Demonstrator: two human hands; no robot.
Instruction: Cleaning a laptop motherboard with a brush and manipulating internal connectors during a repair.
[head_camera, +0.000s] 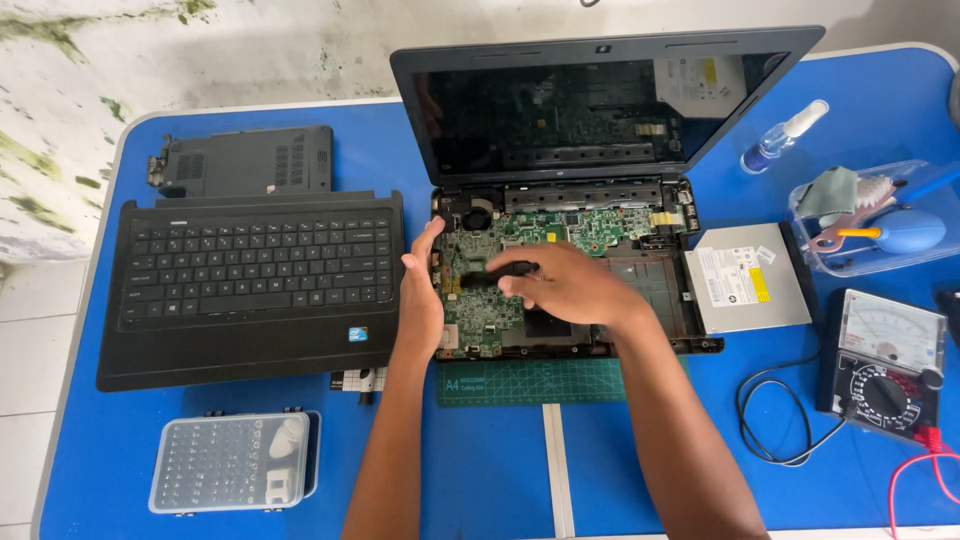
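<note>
Meanwhile, at a blue plastic worktable (480, 480), an opened black laptop with its green circuit board exposed (560, 270) sat on a dark green cutting mat (530, 382) at the middle, its screen tilted back toward the far edge. The left hand (422, 300), fingers together and curled over the chassis's left rim, seemingly braced the machine so it would not slide. The right hand (565, 288) was closed in a pinch round a short black-handled tool (490, 274), whose tip lay on the board; what kind of tool it was could not be told. The removed black keyboard panel (250, 285) lay flat to the left, just beside the chassis, with a dark grey plastic cover plate (245, 160) beyond it at the far left, both out of the hands' way. A clear plastic case of screwdriver bits (232, 462) waited near the left front edge. On the right, a silver optical drive (750, 278) rested touching the chassis; farther right stood a black analogue multimeter (885, 365) with trailing leads, a clear tub of cleaning tools (870, 225) and a small spray bottle (782, 138). Bare tabletop remained along the near edge around the forearms.
</note>
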